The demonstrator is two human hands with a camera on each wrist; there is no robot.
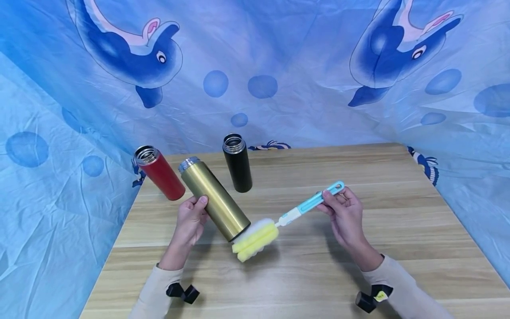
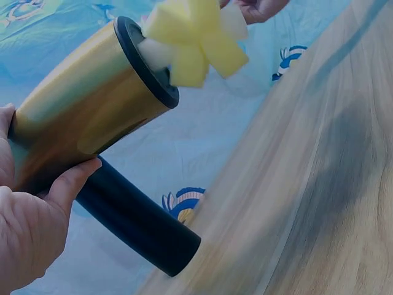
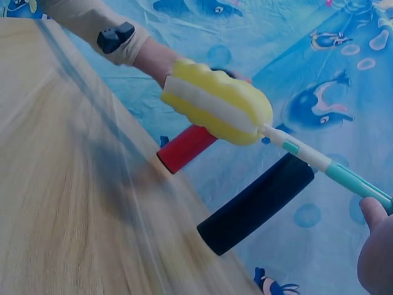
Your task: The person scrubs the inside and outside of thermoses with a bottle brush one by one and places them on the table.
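Observation:
A gold flask (image 1: 215,199) is tilted above the table in my left hand (image 1: 190,223), thumb on its near side. Its silver threaded neck points up and away to the left, its dark base (image 2: 147,61) toward the middle. In my right hand (image 1: 345,217) I pinch the turquoise and white handle (image 1: 311,204) of a bottle brush. The brush's yellow and white sponge head (image 1: 256,240) hangs by the flask's base; whether they touch I cannot tell. Part of the base lies behind the sponge in the left wrist view.
A red flask (image 1: 163,175) without a lid stands at the back left of the wooden table (image 1: 398,248). Right of it is a black flask (image 1: 239,166), also lidless and upright. Blue dolphin-printed cloth (image 1: 303,115) encloses the table's back and sides.

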